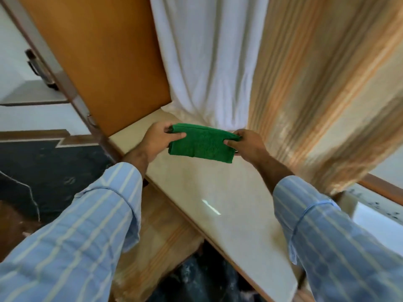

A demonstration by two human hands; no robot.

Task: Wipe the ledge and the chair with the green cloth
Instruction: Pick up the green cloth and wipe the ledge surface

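Observation:
A folded green cloth (201,143) is held up a little above the cream stone ledge (222,192). My left hand (157,140) pinches its left end and my right hand (248,144) pinches its right end, so the cloth is stretched flat between them. The ledge runs from the far corner under the curtains toward the lower right. No chair is in view.
A brown wooden panel (98,62) stands at the ledge's far left end. White curtain (207,57) and striped beige curtain (322,94) hang down onto the ledge. Striped fabric (161,232) hangs below the ledge edge, above a dark patterned floor (43,166). A window frame (379,188) is at right.

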